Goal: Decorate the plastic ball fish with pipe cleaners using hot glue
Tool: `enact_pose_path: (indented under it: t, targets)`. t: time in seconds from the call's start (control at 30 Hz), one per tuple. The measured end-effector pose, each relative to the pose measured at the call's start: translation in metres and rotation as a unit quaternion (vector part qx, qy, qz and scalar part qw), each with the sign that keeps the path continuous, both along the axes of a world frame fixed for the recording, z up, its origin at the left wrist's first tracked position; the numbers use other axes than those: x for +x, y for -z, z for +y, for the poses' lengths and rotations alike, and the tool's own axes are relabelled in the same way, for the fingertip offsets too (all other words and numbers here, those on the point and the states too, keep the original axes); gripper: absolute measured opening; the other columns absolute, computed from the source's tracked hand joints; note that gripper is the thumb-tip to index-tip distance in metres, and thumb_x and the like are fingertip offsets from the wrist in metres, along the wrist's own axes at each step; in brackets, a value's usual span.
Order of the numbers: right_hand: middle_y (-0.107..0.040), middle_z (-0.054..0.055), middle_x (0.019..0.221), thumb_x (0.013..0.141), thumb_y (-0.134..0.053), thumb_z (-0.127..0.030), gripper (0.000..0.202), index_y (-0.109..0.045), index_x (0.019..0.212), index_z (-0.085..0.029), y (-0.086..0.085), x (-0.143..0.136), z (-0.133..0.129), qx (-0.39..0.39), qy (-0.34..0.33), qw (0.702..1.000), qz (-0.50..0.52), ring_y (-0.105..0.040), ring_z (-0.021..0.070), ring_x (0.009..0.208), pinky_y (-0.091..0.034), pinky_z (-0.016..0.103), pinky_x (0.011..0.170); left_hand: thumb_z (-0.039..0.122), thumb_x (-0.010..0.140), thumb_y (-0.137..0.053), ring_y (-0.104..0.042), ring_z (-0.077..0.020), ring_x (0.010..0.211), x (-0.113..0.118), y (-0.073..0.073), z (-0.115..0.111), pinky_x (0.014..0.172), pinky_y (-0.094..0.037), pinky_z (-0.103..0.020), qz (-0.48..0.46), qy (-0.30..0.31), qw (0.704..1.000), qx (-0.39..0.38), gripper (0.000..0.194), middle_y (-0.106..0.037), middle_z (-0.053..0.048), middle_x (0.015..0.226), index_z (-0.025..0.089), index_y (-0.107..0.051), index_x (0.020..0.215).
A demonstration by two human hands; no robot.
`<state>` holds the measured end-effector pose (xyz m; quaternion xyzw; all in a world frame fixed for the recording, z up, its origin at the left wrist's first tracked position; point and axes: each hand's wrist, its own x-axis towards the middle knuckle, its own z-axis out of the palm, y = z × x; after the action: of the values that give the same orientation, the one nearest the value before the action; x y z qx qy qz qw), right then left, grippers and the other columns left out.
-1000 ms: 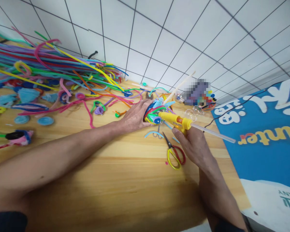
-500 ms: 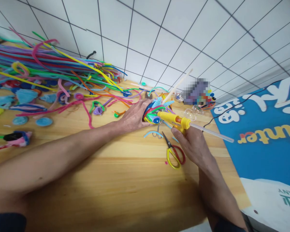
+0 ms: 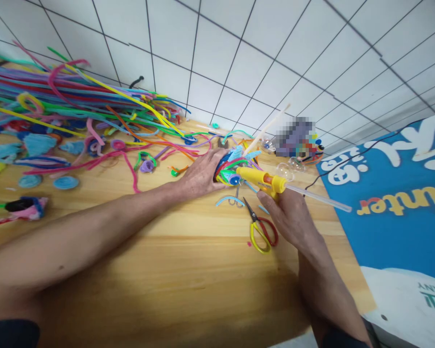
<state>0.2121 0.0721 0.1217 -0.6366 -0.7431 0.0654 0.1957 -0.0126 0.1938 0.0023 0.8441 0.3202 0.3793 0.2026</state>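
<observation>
My left hand is closed around a colourful pipe-cleaner craft with blue, red, green and yellow strands and light blue tufts. In my right hand is a yellow hot glue gun, a clear glue stick jutting from its back. Its nozzle points left and meets the craft, though the exact contact point is hard to make out. Just below lie scissors with one yellow and one red handle. Light blue pipe-cleaner scraps rest near the craft.
A heap of pipe cleaners covers the back left of the wooden table. Blue discs and a pink piece lie at left. Clear balls stand behind the glue gun. A blue printed board is at right, with a black cord across it.
</observation>
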Motion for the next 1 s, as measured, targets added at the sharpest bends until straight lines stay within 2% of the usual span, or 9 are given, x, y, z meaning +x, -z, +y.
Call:
enact_pose_path:
  t: [0.17, 0.37, 0.57, 0.77, 1.0]
  targets:
    - [-0.057, 0.002, 0.070, 0.097, -0.054, -0.048, 0.030, -0.054, 0.078, -0.026, -0.0040, 0.0014, -0.0021, 0.004, -0.004, 1.000, 0.011, -0.055, 0.0233, 0.073, -0.042, 0.036, 0.069, 0.056, 0.084, -0.086, -0.050, -0.0400, 0.152, 0.0007, -0.0004, -0.0013, 0.124, -0.046, -0.059, -0.010, -0.004, 1.000, -0.002, 0.097, -0.051, -0.021, 0.162, 0.021, -0.038, 0.161]
    - [-0.048, -0.001, 0.063, 0.098, -0.055, -0.050, 0.035, -0.050, 0.073, -0.026, -0.0079, 0.0049, -0.0046, -0.007, 0.027, 0.999, 0.015, -0.048, 0.0202, 0.065, -0.038, 0.033, 0.063, 0.057, 0.085, -0.085, -0.051, -0.0398, 0.152, 0.0006, -0.0003, -0.0002, 0.123, -0.046, -0.059, -0.005, -0.002, 1.000, 0.004, 0.097, -0.051, -0.022, 0.161, 0.020, -0.038, 0.160]
    - [-0.051, 0.000, 0.065, 0.095, -0.054, -0.049, 0.032, -0.051, 0.073, -0.026, -0.0037, 0.0032, -0.0008, -0.005, 0.006, 1.000, 0.013, -0.051, 0.0209, 0.066, -0.038, 0.034, 0.063, 0.057, 0.084, -0.085, -0.052, -0.0402, 0.150, 0.0002, -0.0010, -0.0001, 0.123, -0.047, -0.058, -0.003, 0.000, 1.000, 0.000, 0.097, -0.050, -0.022, 0.162, 0.020, -0.037, 0.160]
    - [-0.055, 0.001, 0.068, 0.096, -0.054, -0.052, 0.034, -0.052, 0.074, -0.025, -0.0054, 0.0063, -0.0031, -0.022, 0.030, 0.999, 0.016, -0.051, 0.0200, 0.065, -0.039, 0.033, 0.063, 0.057, 0.085, -0.083, -0.052, -0.0395, 0.150, 0.0007, -0.0006, -0.0002, 0.124, -0.046, -0.060, -0.013, 0.000, 1.000, -0.004, 0.094, -0.051, -0.020, 0.162, 0.022, -0.038, 0.161]
    - [-0.063, 0.004, 0.072, 0.096, -0.054, -0.050, 0.032, -0.058, 0.078, -0.024, -0.0016, 0.0028, -0.0003, -0.008, -0.002, 1.000, 0.021, -0.057, 0.0227, 0.070, -0.043, 0.034, 0.065, 0.055, 0.085, -0.085, -0.051, -0.0387, 0.152, 0.0010, 0.0020, 0.0014, 0.123, -0.046, -0.060, -0.017, 0.002, 1.000, 0.003, 0.095, -0.051, -0.020, 0.162, 0.021, -0.038, 0.160]
